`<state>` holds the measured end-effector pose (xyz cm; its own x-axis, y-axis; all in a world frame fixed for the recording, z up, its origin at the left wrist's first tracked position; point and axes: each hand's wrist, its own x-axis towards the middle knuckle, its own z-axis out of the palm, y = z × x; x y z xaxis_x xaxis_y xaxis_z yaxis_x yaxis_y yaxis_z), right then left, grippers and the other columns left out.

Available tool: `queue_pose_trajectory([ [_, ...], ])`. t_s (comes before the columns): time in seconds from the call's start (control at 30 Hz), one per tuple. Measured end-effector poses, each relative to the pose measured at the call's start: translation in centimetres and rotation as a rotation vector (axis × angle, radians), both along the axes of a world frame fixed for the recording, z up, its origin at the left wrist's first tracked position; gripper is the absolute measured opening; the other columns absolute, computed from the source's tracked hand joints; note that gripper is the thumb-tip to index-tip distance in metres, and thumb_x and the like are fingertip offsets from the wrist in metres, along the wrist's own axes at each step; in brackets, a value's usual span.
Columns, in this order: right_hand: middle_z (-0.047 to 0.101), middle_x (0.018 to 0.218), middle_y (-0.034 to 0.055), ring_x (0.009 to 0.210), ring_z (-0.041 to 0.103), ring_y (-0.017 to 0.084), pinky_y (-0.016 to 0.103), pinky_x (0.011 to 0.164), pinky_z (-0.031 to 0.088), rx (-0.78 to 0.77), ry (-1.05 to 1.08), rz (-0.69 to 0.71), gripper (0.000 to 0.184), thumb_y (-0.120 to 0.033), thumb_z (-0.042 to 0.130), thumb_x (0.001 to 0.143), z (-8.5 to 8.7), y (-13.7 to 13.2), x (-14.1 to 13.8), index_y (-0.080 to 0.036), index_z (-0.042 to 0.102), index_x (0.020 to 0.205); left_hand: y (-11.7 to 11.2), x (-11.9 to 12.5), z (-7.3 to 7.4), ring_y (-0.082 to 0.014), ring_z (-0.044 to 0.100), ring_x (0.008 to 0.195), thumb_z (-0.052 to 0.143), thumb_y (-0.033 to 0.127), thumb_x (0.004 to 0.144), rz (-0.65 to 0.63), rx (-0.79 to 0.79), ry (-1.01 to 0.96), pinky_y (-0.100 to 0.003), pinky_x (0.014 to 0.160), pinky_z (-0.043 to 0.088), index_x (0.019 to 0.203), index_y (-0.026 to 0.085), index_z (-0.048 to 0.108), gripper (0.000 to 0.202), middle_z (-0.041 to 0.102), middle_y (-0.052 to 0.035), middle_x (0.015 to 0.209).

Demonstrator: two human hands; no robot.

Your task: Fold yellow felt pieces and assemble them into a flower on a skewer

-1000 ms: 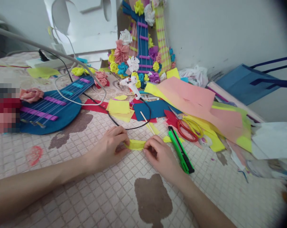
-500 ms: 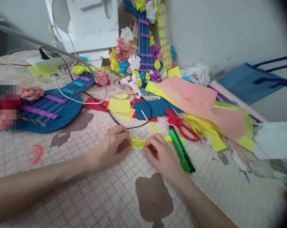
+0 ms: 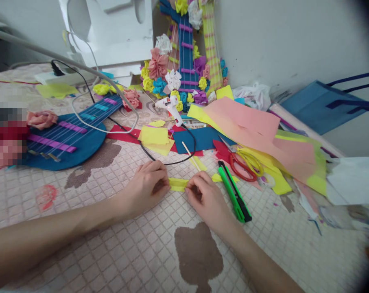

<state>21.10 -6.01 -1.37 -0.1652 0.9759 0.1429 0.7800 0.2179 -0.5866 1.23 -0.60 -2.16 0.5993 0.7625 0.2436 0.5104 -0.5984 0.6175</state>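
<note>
A narrow folded strip of yellow crepe paper (image 3: 177,184) stretches between my two hands, low over the quilted cloth. My left hand (image 3: 151,181) pinches its left end between thumb and fingers. At the other end, my right hand (image 3: 201,191) closes on the paper in the same way; the fingertips hide both ends. A green box cutter (image 3: 234,194) lies just right of my right hand. Behind it are scissors (image 3: 243,165) with red and yellow handles. A thin white stick (image 3: 190,155) rests on yellow scraps beyond my hands.
A white glue gun (image 3: 172,109) with a black cord stands behind yellow paper pieces (image 3: 154,135). At left lies a blue paper guitar (image 3: 77,140); flower-covered ones lean at the back. Pink sheets (image 3: 245,118) spread to the right. A pale cable loops over the left side.
My hands stay almost where they were. The yellow strip between them now shows a clearer lengthwise fold, with a gap line along its middle.
</note>
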Motion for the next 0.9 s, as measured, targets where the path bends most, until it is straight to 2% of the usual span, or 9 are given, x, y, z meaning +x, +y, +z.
queue_pose_trajectory([
  [0.47, 0.049, 0.079, 0.0012, 0.069, 0.052, 0.015, 0.027, 0.06, 0.043, 0.025, -0.023, -0.042, 0.013, -0.01, 0.051, 0.078, -0.26, 0.16, -0.41, -0.021, 0.046, 0.071, 0.13, 0.34, 0.0, -0.0183, 0.053, 0.081, 0.055, 0.009, 0.074, 0.044, 0.029, 0.038, -0.033, 0.075, 0.043, 0.068, 0.015, 0.056, 0.009, 0.057, -0.0042, 0.084],
  [0.9, 0.05, 0.079, 0.0012, 0.069, 0.052, 0.015, 0.027, 0.059, 0.043, 0.025, -0.028, -0.043, 0.014, -0.01, 0.051, 0.076, -0.36, 0.25, -0.36, -0.021, 0.046, 0.07, 0.36, 0.23, 0.41, -0.0173, 0.054, 0.079, 0.055, 0.01, 0.076, 0.017, 0.002, 0.018, -0.03, 0.07, 0.044, 0.066, 0.015, 0.056, 0.011, 0.057, -0.0041, 0.082],
])
